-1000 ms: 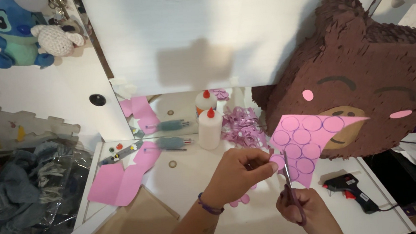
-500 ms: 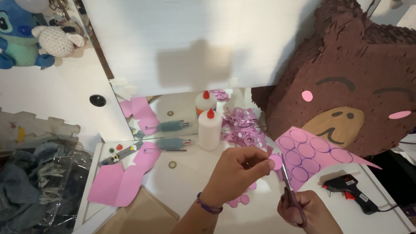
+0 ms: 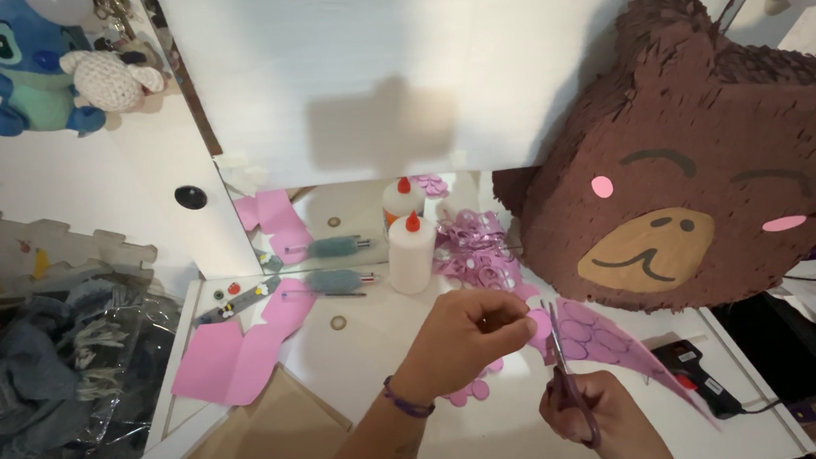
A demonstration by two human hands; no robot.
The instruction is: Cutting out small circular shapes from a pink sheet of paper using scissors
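Observation:
My left hand (image 3: 467, 338) pinches the edge of a pink paper sheet (image 3: 605, 340) marked with drawn circles, held low over the white table (image 3: 380, 360). My right hand (image 3: 597, 420) grips a pair of scissors (image 3: 562, 364), blades pointing up and cutting into the sheet beside my left fingers. A few cut pink circles (image 3: 471, 391) lie under my left wrist. A purple band is on my left wrist.
A big brown bear-face piñata (image 3: 699, 184) leans at the right. A white glue bottle (image 3: 412, 254), a heap of pink cut-outs (image 3: 474, 253), pens, loose pink paper (image 3: 232, 358), brown cardboard (image 3: 250, 450) and a black glue gun (image 3: 696, 372) lie around. Clothes pile at left.
The pink sheet has dropped from in front of the piñata's mouth to lie low near the table. Both hands stay in place, scissors still cutting.

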